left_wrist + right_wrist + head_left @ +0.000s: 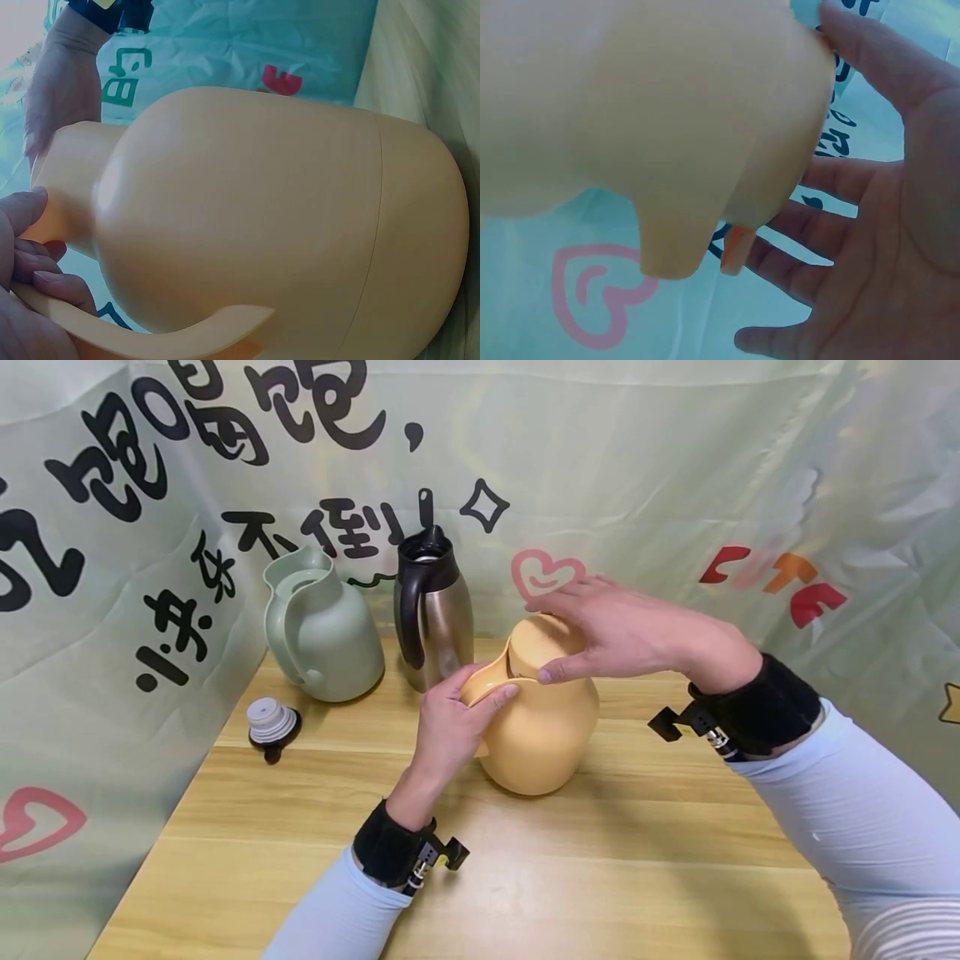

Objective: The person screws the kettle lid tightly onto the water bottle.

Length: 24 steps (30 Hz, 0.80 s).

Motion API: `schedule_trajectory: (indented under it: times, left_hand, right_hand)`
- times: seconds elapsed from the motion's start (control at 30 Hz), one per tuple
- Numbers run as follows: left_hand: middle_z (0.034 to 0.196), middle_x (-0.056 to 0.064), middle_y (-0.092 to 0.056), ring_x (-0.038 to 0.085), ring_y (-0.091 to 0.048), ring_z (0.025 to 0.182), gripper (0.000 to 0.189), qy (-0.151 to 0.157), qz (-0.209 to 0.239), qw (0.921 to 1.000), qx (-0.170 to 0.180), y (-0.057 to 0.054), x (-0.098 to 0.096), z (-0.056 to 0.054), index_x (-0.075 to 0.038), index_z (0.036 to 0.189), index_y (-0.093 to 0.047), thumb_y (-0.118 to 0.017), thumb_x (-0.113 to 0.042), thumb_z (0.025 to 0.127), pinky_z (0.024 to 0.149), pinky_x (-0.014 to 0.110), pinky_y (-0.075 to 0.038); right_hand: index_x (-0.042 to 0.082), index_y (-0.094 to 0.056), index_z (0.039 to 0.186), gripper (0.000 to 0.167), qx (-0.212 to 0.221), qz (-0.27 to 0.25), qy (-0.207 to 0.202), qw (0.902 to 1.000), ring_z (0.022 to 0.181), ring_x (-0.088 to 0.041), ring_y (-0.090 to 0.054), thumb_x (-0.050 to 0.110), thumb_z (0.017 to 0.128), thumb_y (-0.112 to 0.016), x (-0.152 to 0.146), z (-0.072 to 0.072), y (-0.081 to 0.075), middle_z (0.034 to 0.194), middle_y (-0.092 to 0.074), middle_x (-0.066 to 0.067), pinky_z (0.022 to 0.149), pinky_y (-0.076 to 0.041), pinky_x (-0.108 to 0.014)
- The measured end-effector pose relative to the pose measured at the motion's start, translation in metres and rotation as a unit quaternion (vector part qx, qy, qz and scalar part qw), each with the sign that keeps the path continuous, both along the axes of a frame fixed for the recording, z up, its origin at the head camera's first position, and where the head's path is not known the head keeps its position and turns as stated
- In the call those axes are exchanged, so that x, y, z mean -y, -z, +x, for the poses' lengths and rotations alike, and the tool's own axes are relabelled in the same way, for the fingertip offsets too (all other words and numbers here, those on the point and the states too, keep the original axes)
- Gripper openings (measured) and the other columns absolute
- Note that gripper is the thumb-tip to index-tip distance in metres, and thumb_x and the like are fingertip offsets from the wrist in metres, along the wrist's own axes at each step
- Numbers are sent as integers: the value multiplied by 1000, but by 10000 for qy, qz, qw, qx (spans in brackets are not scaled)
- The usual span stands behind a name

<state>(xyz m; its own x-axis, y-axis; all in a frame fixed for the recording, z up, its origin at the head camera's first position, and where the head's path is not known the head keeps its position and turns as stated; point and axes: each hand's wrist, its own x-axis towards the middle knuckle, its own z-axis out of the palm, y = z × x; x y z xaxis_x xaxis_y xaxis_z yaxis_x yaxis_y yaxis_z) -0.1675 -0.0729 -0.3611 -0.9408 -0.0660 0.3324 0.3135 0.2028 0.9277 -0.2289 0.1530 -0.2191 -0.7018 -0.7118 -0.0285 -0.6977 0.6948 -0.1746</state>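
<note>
Where the head view begins, two pale blue sleeves (330, 910), each meeting a black wristband (386, 847), over a wood-grain table (540, 877); next, one left hand (453, 718), fingers and thumb clamped round the upper part of a handle (154, 345); one yellow jug (540, 739), bearer of that handle, round-bodied, standing on the table near the middle; on its top, one flat round lid (534, 642), likewise yellow; one right hand (630, 631), thumb at the near side of the lid, fingers reaching past its far side, spread apart in the right wrist view, whether pinching or only touching cannot be told. Farther left, one stopper (272, 720), pale grey and ridged above a black base, near the table's left edge. Behind, one sage-green jug (337, 639), and just right of it one steel jug (450, 622) with a black top, both upright. Last, one pale cloth backdrop (660, 460), printed with dark lettering, pink hearts and coloured capitals
</note>
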Motion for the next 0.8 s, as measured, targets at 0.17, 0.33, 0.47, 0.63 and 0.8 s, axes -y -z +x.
schedule_trajectory:
  times: [0.17, 0.33, 0.47, 0.63, 0.8]
  left_hand:
    - [97, 3, -78, 17, -68, 78, 34, -2, -31, 10000, 20, 1, 0, 0, -17, 113, -79, -89, -36, 86, 63, 34, -53]
    - [97, 3, -78, 17, -68, 79, 34, 14, -17, 10000, 32, 1, 0, 0, -17, 113, -79, -89, -37, 86, 64, 34, -54]
    - [97, 3, -78, 17, -69, 79, 33, 27, 12, 10000, -24, 1, 0, -1, -17, 112, -79, -89, -36, 87, 65, 35, -55]
    - [96, 2, -78, 16, -68, 76, 32, -23, -22, 9999, -108, 2, 0, -1, -17, 112, -79, -88, -37, 87, 62, 34, -53]
    - [95, 3, -78, 17, -68, 75, 32, -43, -61, 9999, -109, 3, 0, -1, -18, 112, -80, -89, -36, 87, 61, 33, -52]
  right_hand:
    - [14, -53, 152, 89, -125, 107, 423, 9990, 132, -32, -58, 72, 87, -73, -5, 4, -5, 142, -64, -10, 117, -36, -55]
    - [15, -59, 145, 81, -245, 14, 810, 9964, 112, -27, -66, 71, 88, -73, -7, 9, -11, 130, -68, -8, 96, -51, -50]
    - [14, -52, 153, 76, -90, -101, 335, 9993, 136, -30, -56, 55, 93, -76, -2, 8, -9, 152, -56, -8, 112, -44, -53]
    - [12, -50, 153, 71, 304, 13, -138, 9994, 142, -27, -50, 36, 92, -77, 9, 6, -5, 154, -54, -6, 118, -39, -50]
    - [12, -57, 145, 68, 301, 5, 196, 9994, 121, -25, -61, 50, 93, -78, 9, 5, -4, 136, -64, -6, 105, -48, -47]
